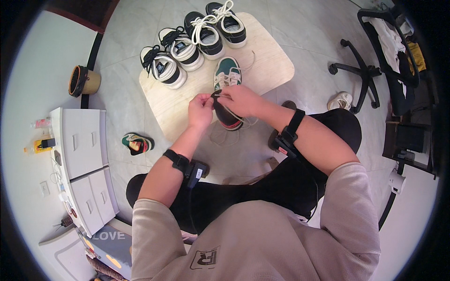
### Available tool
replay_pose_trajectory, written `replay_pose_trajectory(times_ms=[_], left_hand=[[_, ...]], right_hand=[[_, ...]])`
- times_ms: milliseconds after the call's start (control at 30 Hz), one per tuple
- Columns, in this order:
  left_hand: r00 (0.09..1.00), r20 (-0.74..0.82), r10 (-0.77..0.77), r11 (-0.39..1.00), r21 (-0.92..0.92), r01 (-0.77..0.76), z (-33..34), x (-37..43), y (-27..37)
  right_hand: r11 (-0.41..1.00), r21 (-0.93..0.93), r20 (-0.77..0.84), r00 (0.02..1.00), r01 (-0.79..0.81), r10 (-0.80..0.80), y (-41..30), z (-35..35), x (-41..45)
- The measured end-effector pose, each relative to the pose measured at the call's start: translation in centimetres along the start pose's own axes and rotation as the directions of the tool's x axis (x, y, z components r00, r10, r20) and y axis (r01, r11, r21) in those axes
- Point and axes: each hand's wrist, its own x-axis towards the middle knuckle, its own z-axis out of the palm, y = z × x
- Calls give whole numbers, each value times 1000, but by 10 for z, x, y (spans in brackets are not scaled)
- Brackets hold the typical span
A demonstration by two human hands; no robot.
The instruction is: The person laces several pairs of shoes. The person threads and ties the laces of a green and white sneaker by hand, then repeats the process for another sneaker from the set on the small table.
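Observation:
A green and cream lace-up sneaker point(228, 64) rests near the front edge of a pale wooden board point(269, 72), toe pointing away from me. Its dark heel, with a red band, faces me. My left hand point(201, 109) pinches at the left edge of the shoe's opening; whether lace is also between those fingertips is hidden. From the other side, my right hand point(242, 100) grips a cream shoelace point(222, 95) between thumb and fingers, over the opening. One loose lace end curls out to the right of the toe, and more lace hangs by the heel.
Two black-laced sneakers point(172, 75) and two white-laced dark sneakers point(211, 45) line the board's far left edge. On the floor lie a green sneaker point(137, 144) and a white shoe point(340, 101). A waste bin point(92, 82), a white cabinet point(82, 140) and an office chair point(365, 72) stand around.

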Motion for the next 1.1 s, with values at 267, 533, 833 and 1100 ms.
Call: replay_pose_trajectory(times_ms=[267, 533, 833, 1100], left_hand=[[1000, 0, -27, 999, -20, 27, 0, 0, 0], [1000, 6, -27, 996, 89, 27, -4, -2, 4], [999, 7, -33, 999, 31, 32, 0, -2, 5], [1000, -27, 16, 998, 55, -14, 1, -4, 7]], right_hand=[[1000, -1, -17, 1000, -24, 24, 8, 7, -2], [991, 67, 21, 993, -116, 115, -7, 7, -5], [999, -36, -72, 997, -16, 13, 13, 22, 0], [986, -129, -109, 990, -108, 94, 5, 28, 1]])
